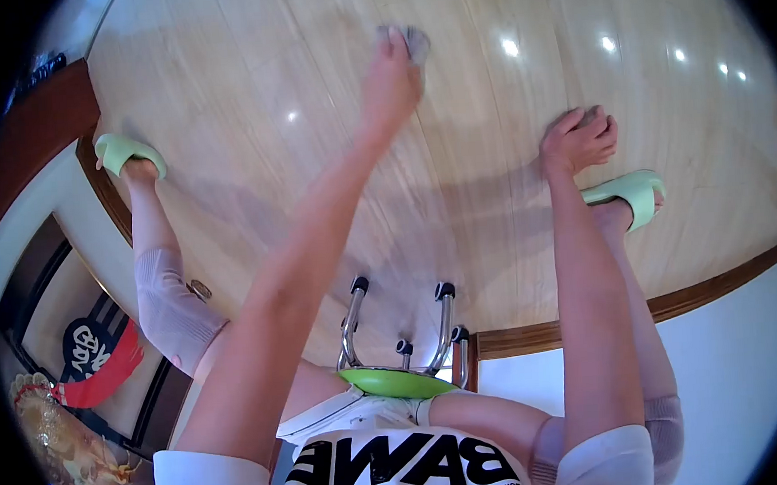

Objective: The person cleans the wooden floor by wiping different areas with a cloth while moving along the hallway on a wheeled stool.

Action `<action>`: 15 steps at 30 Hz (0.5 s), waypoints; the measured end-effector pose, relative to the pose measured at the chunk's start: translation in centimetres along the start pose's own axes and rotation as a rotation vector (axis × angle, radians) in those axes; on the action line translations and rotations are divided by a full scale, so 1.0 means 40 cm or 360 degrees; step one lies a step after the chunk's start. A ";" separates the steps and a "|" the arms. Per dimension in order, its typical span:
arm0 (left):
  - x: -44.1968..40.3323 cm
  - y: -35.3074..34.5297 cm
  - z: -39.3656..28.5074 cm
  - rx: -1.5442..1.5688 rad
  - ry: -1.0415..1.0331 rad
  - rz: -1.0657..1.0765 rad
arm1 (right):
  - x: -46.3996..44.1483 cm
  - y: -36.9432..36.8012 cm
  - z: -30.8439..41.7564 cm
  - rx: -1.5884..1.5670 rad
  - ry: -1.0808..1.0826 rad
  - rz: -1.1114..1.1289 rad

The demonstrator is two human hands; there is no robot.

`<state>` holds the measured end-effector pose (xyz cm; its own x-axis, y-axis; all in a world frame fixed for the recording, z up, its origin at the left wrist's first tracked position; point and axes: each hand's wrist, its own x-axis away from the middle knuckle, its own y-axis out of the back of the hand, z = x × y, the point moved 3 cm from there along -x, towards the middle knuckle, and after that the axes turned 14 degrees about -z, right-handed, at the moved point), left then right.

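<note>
My left hand [392, 87] is stretched far forward over the pale wood-look floor [477, 86]. Its fingers are closed on a small grey cloth [416, 45], which is pressed to the floor and slightly blurred. My right hand [580, 142] rests on the floor near my right foot, fingers loosely bent with gaps between them and nothing visible in them. Under me is a stool with a green seat [397, 382] and shiny metal legs [447, 314] with black caps. Both of my feet wear light green slippers, the left one [120, 152] and the right one [639, 193], set wide apart.
A brown baseboard [703, 299] and a white wall [725, 364] run along the right. To the left stand a reddish-brown wooden edge [40, 144] and a dark frame with a red decoration [103, 371]. A shiny gold ornament [72, 448] is at the lower left.
</note>
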<state>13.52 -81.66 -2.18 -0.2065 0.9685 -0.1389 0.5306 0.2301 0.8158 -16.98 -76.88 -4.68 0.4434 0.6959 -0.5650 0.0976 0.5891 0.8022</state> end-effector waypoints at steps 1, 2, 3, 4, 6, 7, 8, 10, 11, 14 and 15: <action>-0.029 0.019 0.005 -0.0002 0.0034 -0.0059 | -0.007 -0.012 -0.003 -0.0001 -0.0011 -0.0007; -0.051 0.058 0.024 -0.0011 0.0072 -0.0115 | -0.007 -0.021 -0.007 -0.0005 -0.0023 -0.0006; -0.051 0.105 0.048 -0.0033 0.0115 -0.0159 | 0.001 -0.020 -0.012 -0.0008 -0.0041 0.0014; -0.014 0.164 0.067 0.0115 0.0379 -0.0181 | 0.002 -0.018 -0.012 0.0005 -0.0044 0.0031; 0.116 0.275 0.140 0.0155 0.0683 -0.0315 | 0.002 -0.014 -0.014 0.0019 -0.0057 0.0057; 0.198 0.313 0.203 0.0046 0.0727 -0.0432 | 0.007 -0.014 -0.014 0.0025 -0.0053 0.0049; 0.273 0.353 0.249 0.0032 0.1151 -0.0522 | 0.009 -0.012 -0.014 0.0031 -0.0045 0.0037; 0.403 0.411 0.346 -0.0233 0.1333 -0.0844 | 0.004 -0.012 -0.010 0.0047 -0.0043 0.0025; 0.520 0.408 0.518 -0.0396 0.1285 -0.0916 | 0.005 -0.008 -0.007 0.0059 -0.0053 0.0033; 0.480 0.401 0.537 -0.0251 0.1673 -0.1069 | 0.011 -0.008 -0.019 0.0028 -0.0046 0.0029; 0.421 0.377 0.497 -0.0076 0.1884 -0.1095 | 0.010 -0.008 -0.022 0.0041 -0.0050 0.0022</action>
<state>34.39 -59.99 -3.39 -0.9998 -0.0038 0.0185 0.0125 0.6003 0.7997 -17.62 -76.43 -5.34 0.4724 0.6905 -0.5478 0.1138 0.5685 0.8148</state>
